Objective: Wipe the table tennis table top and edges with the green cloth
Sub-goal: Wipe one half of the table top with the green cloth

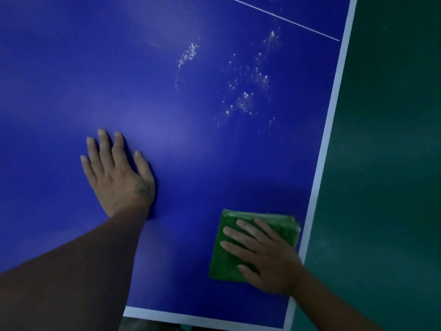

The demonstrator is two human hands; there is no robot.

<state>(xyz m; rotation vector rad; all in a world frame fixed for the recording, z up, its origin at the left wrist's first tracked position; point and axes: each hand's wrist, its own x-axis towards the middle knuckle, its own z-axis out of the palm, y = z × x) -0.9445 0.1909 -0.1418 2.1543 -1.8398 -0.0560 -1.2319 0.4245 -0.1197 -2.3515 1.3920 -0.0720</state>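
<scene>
My left hand (117,173) lies flat on the blue table (59,80), palm down, fingers straight and spread, holding nothing. I judge it a brace and no part of the wiping. It sits well apart from the cloth, with bare blue top between them.

Moving right, a scatter of white specks (243,101) marks the top, farther from me than either hand. The scatter runs long rather than wide, its long axis roughly along the table's right side.

Nearer to me lies the cloth (224,259), folded into a thick green pad on the top close to the near right corner. My right hand (267,261) rests on it with fingers straight and slightly fanned, pressing it flat rather than gripping it. The fingers point away from me and a little left, which is about the way the specks lie from the pad. This hand is clearly the nearer one to them, so I would push the pad forward along that axis and leave the left hand planted.

The cloth's right corner sits just beside the white border (334,115); I cannot tell whether it touches. Past the border is dark green floor (393,163).
</scene>
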